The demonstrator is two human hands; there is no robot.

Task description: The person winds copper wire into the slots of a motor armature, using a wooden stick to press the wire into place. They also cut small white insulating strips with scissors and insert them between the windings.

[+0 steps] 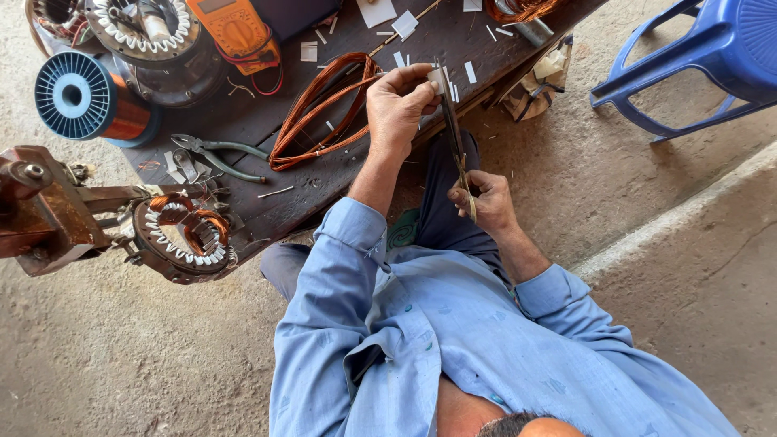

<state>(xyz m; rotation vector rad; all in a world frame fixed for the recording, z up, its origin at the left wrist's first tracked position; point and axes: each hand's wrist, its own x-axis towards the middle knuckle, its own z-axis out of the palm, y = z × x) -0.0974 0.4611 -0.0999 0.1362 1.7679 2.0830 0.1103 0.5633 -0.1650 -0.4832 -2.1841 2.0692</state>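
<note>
My left hand (pixel 396 103) is raised over the edge of the dark wooden bench (pixel 267 129) and pinches a small white paper strip (pixel 438 79) between thumb and fingers. My right hand (pixel 483 204) sits lower, above my lap, and grips the handles of long dark scissors (pixel 452 133). The blades point up and meet the paper strip at my left fingertips. Both arms wear light blue sleeves.
On the bench lie a loop of copper wire (pixel 320 105), pliers (pixel 217 154), several cut paper strips (pixel 405 23) and an orange multimeter (pixel 239 28). A blue spool of copper wire (pixel 81 97) and a wound stator (pixel 182 233) on a rusty stand are at left. A blue plastic chair (pixel 704 57) stands at top right.
</note>
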